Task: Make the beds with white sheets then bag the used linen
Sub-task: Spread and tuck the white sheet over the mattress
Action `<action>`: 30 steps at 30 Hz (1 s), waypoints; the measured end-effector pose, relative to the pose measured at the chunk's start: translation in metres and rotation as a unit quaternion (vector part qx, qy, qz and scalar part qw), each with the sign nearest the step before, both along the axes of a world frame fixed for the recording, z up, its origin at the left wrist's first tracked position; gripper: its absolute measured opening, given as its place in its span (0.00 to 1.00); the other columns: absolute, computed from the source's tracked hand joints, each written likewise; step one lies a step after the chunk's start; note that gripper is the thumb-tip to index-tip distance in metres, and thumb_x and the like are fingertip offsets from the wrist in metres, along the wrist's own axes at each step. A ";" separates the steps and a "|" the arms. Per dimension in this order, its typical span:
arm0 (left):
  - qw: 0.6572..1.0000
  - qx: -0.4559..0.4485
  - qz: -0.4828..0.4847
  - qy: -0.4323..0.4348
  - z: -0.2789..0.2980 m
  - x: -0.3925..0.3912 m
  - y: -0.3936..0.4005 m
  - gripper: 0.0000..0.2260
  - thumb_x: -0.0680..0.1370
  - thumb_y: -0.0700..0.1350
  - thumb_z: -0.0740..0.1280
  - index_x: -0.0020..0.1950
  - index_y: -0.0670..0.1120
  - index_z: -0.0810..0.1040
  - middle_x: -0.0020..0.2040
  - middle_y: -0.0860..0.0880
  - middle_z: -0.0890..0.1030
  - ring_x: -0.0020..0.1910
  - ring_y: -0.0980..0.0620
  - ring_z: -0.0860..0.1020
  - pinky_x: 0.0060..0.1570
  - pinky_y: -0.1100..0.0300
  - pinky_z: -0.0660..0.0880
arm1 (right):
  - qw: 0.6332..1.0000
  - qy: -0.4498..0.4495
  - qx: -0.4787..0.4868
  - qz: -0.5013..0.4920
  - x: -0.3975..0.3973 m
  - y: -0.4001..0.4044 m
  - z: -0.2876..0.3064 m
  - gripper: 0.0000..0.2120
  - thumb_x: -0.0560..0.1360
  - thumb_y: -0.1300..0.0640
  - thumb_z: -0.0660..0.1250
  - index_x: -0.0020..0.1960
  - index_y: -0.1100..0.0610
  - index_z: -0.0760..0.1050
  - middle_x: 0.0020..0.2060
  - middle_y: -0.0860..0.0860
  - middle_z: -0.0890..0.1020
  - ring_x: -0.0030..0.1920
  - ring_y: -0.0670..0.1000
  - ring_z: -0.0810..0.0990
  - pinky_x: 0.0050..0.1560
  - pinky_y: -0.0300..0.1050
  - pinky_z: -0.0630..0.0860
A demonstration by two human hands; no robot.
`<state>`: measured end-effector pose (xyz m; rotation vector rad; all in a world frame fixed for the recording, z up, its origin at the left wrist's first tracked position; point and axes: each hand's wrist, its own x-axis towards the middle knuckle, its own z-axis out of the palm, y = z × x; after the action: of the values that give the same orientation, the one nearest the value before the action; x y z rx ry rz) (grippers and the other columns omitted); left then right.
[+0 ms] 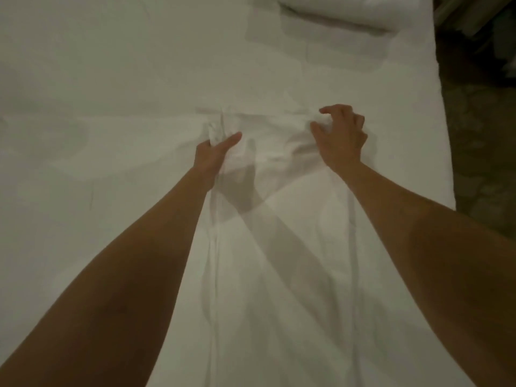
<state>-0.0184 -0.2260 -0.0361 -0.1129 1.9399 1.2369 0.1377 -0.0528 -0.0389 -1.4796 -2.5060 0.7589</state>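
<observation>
A folded white sheet (275,208) lies as a long strip down the middle of the bed (92,88), running from the frame's bottom up to its far end between my hands. My left hand (215,152) grips the sheet's far left corner, thumb on top and fingers tucked under the bunched cloth. My right hand (342,135) pinches the far right corner with curled fingers. Both arms reach out over the strip.
A white pillow (337,15) lies at the bed's far right, near the head. The bed's right edge (444,135) drops to a dark patterned floor (483,141). Wide flat white bedding spreads to the left of the strip.
</observation>
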 end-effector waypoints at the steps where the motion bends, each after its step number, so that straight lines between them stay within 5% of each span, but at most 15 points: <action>1: 1.000 -0.001 0.004 0.023 -0.004 -0.004 0.008 0.20 0.71 0.50 0.76 0.59 0.42 0.79 0.50 0.46 0.82 0.52 0.47 0.80 0.55 0.52 0.77 | 0.997 -0.032 0.021 0.066 -0.003 0.006 -0.001 0.16 0.78 0.45 0.62 0.61 0.51 0.76 0.62 0.49 0.75 0.67 0.54 0.66 0.67 0.53 0.60; 3: 0.998 -0.010 0.016 0.060 -0.016 -0.012 0.014 0.19 0.71 0.51 0.76 0.55 0.40 0.80 0.51 0.44 0.82 0.51 0.45 0.81 0.57 0.48 0.78 | 0.982 -0.061 0.038 0.175 -0.015 0.012 -0.002 0.19 0.78 0.40 0.59 0.57 0.53 0.78 0.56 0.49 0.79 0.65 0.54 0.70 0.70 0.55 0.55; 7: 0.994 -0.020 0.000 0.103 -0.024 -0.025 0.003 0.14 0.74 0.50 0.73 0.54 0.41 0.81 0.49 0.43 0.82 0.49 0.46 0.81 0.52 0.52 0.77 | 0.966 -0.094 -0.013 0.241 -0.035 0.022 0.002 0.25 0.78 0.35 0.55 0.54 0.55 0.76 0.50 0.53 0.81 0.56 0.57 0.77 0.62 0.53 0.63; 10: 0.991 -0.010 0.010 0.132 -0.023 -0.049 -0.008 0.08 0.76 0.47 0.71 0.49 0.43 0.80 0.44 0.45 0.81 0.43 0.50 0.79 0.47 0.56 0.76 | 0.958 -0.148 0.001 0.247 -0.039 0.039 0.000 0.29 0.75 0.30 0.54 0.50 0.55 0.77 0.46 0.53 0.80 0.56 0.58 0.77 0.61 0.53 0.63; 14: 0.995 0.025 -0.002 0.093 -0.021 -0.073 -0.010 0.06 0.76 0.45 0.71 0.40 0.47 0.79 0.29 0.57 0.81 0.30 0.62 0.78 0.35 0.65 0.75 | 0.983 -0.058 -0.060 0.162 -0.045 0.052 -0.008 0.24 0.71 0.33 0.67 0.34 0.54 0.73 0.32 0.50 0.75 0.40 0.52 0.76 0.48 0.47 0.67; 18: 0.999 0.008 -0.051 0.000 -0.030 -0.048 -0.025 0.04 0.73 0.46 0.74 0.44 0.47 0.81 0.34 0.56 0.83 0.35 0.58 0.82 0.38 0.63 0.77 | 0.994 0.007 -0.063 0.091 -0.035 0.048 -0.031 0.23 0.70 0.35 0.69 0.47 0.56 0.78 0.45 0.53 0.81 0.49 0.54 0.77 0.54 0.51 0.71; 22: 0.985 -0.032 -0.115 -0.121 -0.026 -0.023 -0.061 0.18 0.69 0.47 0.76 0.57 0.47 0.80 0.49 0.50 0.85 0.47 0.52 0.84 0.44 0.57 0.80 | 0.993 0.027 -0.086 0.075 -0.041 0.048 -0.027 0.22 0.71 0.39 0.71 0.43 0.61 0.80 0.37 0.55 0.78 0.42 0.52 0.76 0.43 0.43 0.67; 25: 0.989 -0.024 -0.115 -0.095 -0.022 -0.021 -0.070 0.17 0.70 0.46 0.76 0.57 0.45 0.80 0.51 0.49 0.84 0.48 0.52 0.84 0.46 0.59 0.80 | 0.993 0.029 -0.081 0.083 -0.050 0.060 -0.021 0.24 0.72 0.40 0.70 0.42 0.63 0.80 0.35 0.57 0.76 0.40 0.52 0.74 0.41 0.43 0.65; 28: 0.994 -0.002 -0.081 -0.073 -0.026 -0.009 -0.074 0.13 0.71 0.43 0.75 0.54 0.44 0.82 0.48 0.48 0.85 0.45 0.53 0.84 0.41 0.63 0.80 | 0.997 0.033 -0.065 0.027 -0.044 0.051 -0.038 0.21 0.72 0.41 0.70 0.53 0.58 0.77 0.50 0.55 0.79 0.55 0.55 0.75 0.57 0.47 0.69; 30: 0.992 -0.006 -0.079 -0.100 -0.027 0.000 -0.082 0.13 0.71 0.43 0.76 0.54 0.44 0.82 0.47 0.47 0.86 0.45 0.52 0.84 0.40 0.62 0.80 | 0.988 0.116 -0.088 -0.046 -0.034 0.036 -0.044 0.25 0.69 0.45 0.74 0.59 0.59 0.72 0.52 0.53 0.74 0.54 0.53 0.74 0.53 0.35 0.67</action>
<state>-0.0180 -0.3078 -0.0631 -0.0843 1.7488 1.0671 0.1034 -0.0166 -0.0830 -1.4521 -2.2338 1.0916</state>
